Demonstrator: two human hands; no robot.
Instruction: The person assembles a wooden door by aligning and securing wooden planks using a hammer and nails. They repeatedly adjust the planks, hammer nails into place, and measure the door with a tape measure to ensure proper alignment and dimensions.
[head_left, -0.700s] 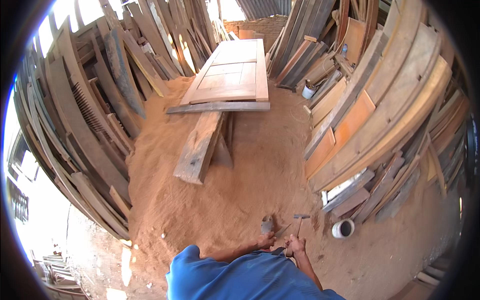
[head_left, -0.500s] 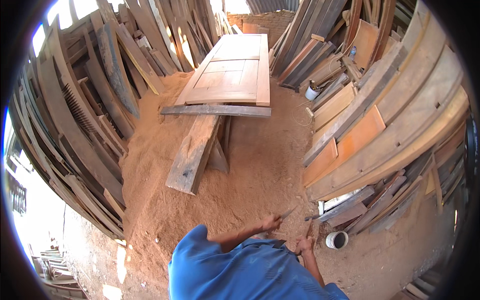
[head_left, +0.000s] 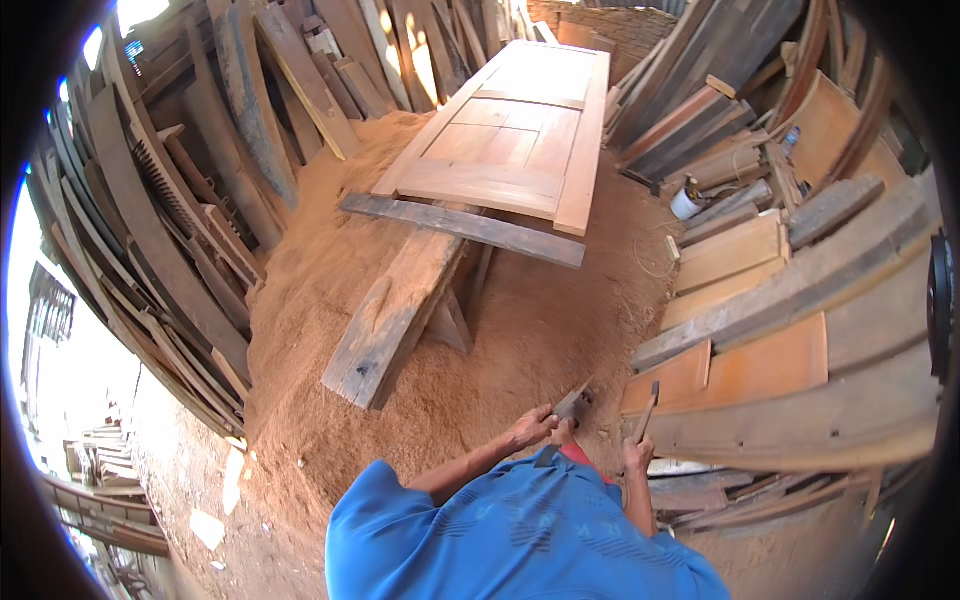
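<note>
My left hand (head_left: pixel 535 426) is closed around a grey-brown block (head_left: pixel 573 405) with a thin pointed piece sticking up from it. The block's exact kind is too small to make out. To the right, my right hand (head_left: pixel 638 454) grips a hammer (head_left: pixel 648 412) by its wooden handle, its dark head upward. The two tools are apart, low in front of my blue shirt. Beyond them lies a panelled wooden door (head_left: pixel 490 175), resting on a dark crosspiece (head_left: pixel 470 231) above a thick beam (head_left: pixel 385 325).
Sawdust (head_left: pixel 300 350) covers the ground around the beam. Leaning planks (head_left: pixel 130 215) line the left side. Boards (head_left: pixel 780 425) and orange-brown panels (head_left: pixel 765 350) are stacked close on my right. A small white bucket (head_left: pixel 686 203) stands farther back.
My view has shifted, and both hands appear higher and farther apart. A grey-brown block now shows in my left hand, where only a thin pointed piece showed before. The hammer has turned more upright.
</note>
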